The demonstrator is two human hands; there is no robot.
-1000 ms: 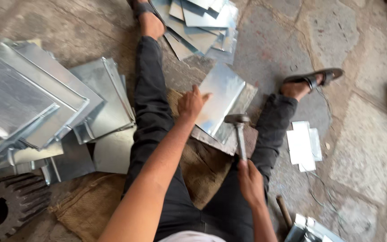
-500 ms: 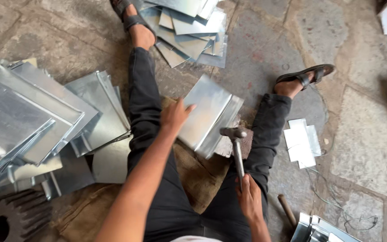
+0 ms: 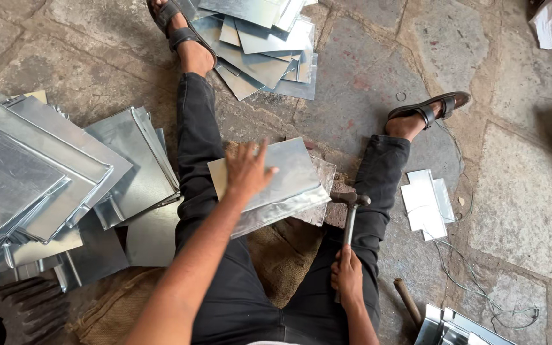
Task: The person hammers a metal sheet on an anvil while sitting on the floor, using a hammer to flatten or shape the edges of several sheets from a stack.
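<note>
I sit on a stone floor with my legs spread. My left hand [image 3: 247, 171] presses flat, fingers apart, on a shiny rectangular metal sheet [image 3: 289, 182] that lies between my knees on another sheet. My right hand [image 3: 347, 276] grips the wooden handle of a hammer [image 3: 350, 206]. The hammer's steel head hovers just right of the sheet's right edge, by my right knee.
A big stack of folded metal sheets [image 3: 46, 179] lies at my left. More cut sheets [image 3: 263, 45] are piled by my left foot. Small white metal pieces [image 3: 424, 203] lie right of my right leg. Burlap [image 3: 276, 255] covers the floor between my legs. A dark gear [image 3: 7, 316] sits at bottom left.
The sheet under my left hand has turned from a tilted, upright slant to lying flatter and wider across my lap. The hammer stays near its right edge.
</note>
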